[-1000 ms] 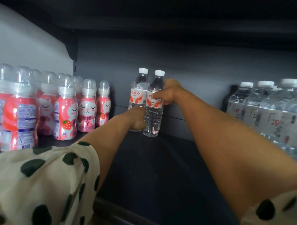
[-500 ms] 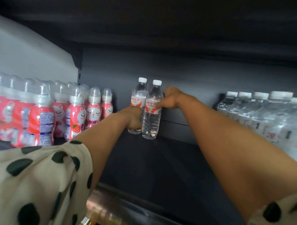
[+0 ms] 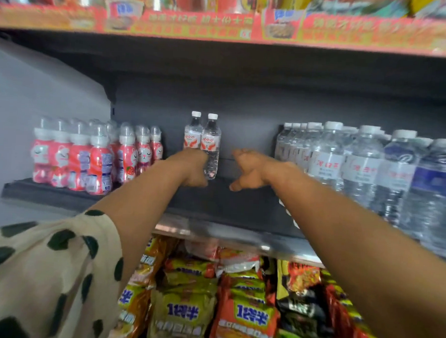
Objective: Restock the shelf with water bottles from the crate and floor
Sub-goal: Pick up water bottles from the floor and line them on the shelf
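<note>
My sleeve is cream with dark green dots. The two water bottles are clear with white caps and orange-red labels. The shelf is dark grey. The small drink bottles are pink-red with cat faces.

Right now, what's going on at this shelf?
A person is restocking water. Two small bottles stand upright together at the back of the dark shelf, in the gap between the pink drinks and the big water bottles. The left hand is at the base of the pair, though the grip itself is hidden. The right hand holds nothing and hangs just to their right, apart from them. Snack bags fill the shelf below.
</note>
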Available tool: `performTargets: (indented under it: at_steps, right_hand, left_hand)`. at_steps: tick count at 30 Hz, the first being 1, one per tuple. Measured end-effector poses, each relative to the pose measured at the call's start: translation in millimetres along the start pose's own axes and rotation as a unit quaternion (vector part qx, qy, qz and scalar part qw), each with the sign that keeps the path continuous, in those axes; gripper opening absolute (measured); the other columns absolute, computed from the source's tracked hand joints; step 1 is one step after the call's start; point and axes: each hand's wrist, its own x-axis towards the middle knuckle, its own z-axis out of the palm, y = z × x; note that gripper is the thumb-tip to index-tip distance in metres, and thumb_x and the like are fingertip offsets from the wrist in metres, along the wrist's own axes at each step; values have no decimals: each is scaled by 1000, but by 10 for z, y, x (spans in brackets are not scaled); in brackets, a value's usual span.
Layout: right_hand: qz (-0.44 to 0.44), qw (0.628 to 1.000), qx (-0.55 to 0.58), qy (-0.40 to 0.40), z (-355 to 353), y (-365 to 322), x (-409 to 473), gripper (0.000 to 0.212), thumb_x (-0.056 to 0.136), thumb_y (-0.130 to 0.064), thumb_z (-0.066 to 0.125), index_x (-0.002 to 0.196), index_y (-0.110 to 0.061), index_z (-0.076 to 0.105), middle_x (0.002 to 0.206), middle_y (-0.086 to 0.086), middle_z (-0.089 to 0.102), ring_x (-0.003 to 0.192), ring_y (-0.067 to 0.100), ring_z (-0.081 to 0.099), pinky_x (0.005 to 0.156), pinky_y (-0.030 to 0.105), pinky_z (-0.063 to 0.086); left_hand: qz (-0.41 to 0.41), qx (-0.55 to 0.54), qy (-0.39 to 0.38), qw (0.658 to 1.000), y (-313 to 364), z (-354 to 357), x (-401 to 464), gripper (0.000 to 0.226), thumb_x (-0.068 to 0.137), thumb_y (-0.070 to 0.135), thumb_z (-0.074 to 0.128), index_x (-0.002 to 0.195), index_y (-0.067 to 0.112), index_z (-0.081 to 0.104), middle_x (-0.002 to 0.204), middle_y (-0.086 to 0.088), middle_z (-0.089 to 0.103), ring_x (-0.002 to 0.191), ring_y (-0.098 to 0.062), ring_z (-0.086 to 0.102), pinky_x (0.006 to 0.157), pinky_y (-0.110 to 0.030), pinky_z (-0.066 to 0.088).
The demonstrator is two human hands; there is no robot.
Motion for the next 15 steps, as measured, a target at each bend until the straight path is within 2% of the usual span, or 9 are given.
performTargets:
  at_steps: [5, 9, 12, 15]
  right_hand:
    - [3, 1000, -29, 0, 14, -73, -796, 87, 77, -46, 72, 143, -11, 29, 139, 10, 38, 129, 29, 39, 98, 36, 39]
    - [-3, 1000, -21, 5, 254, -81, -1527, 85, 77, -46, 71, 141, -8, 30, 136, 13, 40, 125, 31, 41, 99, 36, 41]
    - [5, 1000, -11, -17, 569, -79, -2121, 83, 75, -47, 73, 137, -9, 33, 134, 12, 41, 124, 30, 41, 99, 35, 39]
    - [5, 998, -20, -54, 965, -71, -2651, 81, 76, -47, 71, 137, -8, 34, 135, 13, 42, 124, 31, 41, 99, 37, 39]
  left_hand:
    - [28, -6, -22, 999, 309, -10, -630, 50, 79, 31, 73, 120, 7, 55, 120, -12, 59, 107, -30, 58, 90, -39, 51]
    - [62, 8, -38, 997, 640, 159, -1179, 53, 75, 34, 73, 118, 9, 56, 118, -13, 60, 105, -32, 59, 88, -43, 52]
    - [77, 13, -42, 996, 920, 426, -1603, 45, 73, 32, 74, 111, 13, 59, 114, -13, 63, 104, -34, 60, 83, -38, 52]
    - [91, 23, -84, 992, 1169, 811, -1966, 36, 73, 30, 73, 102, 15, 58, 110, -10, 64, 103, -32, 61, 74, -34, 48]
